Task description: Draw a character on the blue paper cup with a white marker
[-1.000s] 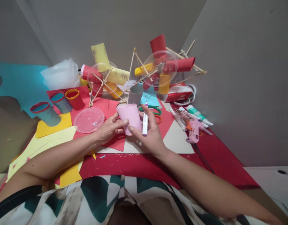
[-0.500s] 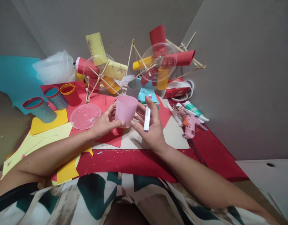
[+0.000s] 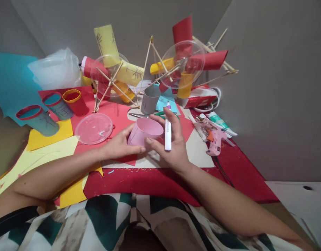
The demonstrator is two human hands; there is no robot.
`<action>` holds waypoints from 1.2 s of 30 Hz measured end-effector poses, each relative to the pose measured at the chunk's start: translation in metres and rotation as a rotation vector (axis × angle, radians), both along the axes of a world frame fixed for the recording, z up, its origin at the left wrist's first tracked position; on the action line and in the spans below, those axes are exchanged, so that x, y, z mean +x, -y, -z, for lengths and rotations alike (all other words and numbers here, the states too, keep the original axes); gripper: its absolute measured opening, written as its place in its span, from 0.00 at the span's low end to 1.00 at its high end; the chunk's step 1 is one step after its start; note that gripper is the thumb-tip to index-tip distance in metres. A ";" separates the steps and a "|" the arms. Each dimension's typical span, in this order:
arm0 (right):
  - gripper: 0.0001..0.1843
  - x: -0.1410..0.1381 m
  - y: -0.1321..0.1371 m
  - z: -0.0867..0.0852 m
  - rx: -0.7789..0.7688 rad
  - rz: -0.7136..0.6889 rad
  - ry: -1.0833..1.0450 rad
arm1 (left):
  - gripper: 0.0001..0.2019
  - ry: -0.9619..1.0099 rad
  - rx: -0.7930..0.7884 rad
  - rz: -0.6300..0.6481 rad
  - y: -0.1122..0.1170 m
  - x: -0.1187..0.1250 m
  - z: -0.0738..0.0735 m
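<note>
A pink paper tube (image 3: pixel 135 137), shaped like a cup, is tilted so that its round opening faces up and to the right. My left hand (image 3: pixel 121 144) is closed around its left side, the thumb along the bottom. Against its right side rests the thumb of my right hand (image 3: pixel 177 155). That hand also grips a white marker (image 3: pixel 168 136) with a purple tip (image 3: pixel 168 104), held upright between the fingers. Just behind the pink tube stand a grey paper tube (image 3: pixel 150 101) and a pair of scissors (image 3: pixel 138 115), partly hidden by my fingers.
Left are two blue tubes (image 3: pixel 46 123) (image 3: pixel 61 111), a red tube (image 3: pixel 80 104) and a clear plastic lid (image 3: pixel 94 129). Two stick-and-lid wheels with paper tubes (image 3: pixel 107 43) (image 3: pixel 183 35) stand behind. A pink glue gun (image 3: pixel 215 141) lies right, its cord trailing forward.
The pink tube has tipped from nearly upright, its opening turning toward me and rightward. Both hands have turned with it, and the marker stays in my right hand. The view has shifted slightly.
</note>
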State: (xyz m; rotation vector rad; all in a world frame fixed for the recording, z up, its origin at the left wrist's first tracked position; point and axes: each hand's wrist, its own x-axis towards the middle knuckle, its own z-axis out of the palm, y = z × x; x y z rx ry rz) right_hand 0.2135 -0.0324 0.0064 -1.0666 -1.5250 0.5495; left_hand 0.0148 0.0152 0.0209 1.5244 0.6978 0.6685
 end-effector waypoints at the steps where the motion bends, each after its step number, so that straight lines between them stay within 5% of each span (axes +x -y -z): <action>1: 0.47 0.001 0.000 -0.002 -0.012 -0.006 0.001 | 0.40 0.002 -0.037 0.026 0.000 0.000 0.000; 9: 0.42 0.000 -0.002 -0.005 0.008 0.008 -0.112 | 0.38 0.010 -0.136 0.022 0.000 0.000 -0.005; 16: 0.25 -0.001 -0.005 -0.008 0.108 0.020 -0.225 | 0.38 -0.023 -0.177 0.037 -0.005 -0.002 -0.009; 24: 0.27 -0.001 -0.002 -0.008 -0.015 0.060 -0.217 | 0.52 -0.069 -0.028 0.001 0.000 0.002 -0.003; 29: 0.23 -0.001 -0.002 -0.007 0.034 0.083 -0.179 | 0.45 -0.023 0.013 0.000 0.003 0.003 -0.001; 36: 0.21 0.008 -0.007 -0.010 0.103 0.101 -0.167 | 0.39 0.127 -0.254 -0.012 -0.001 0.004 -0.003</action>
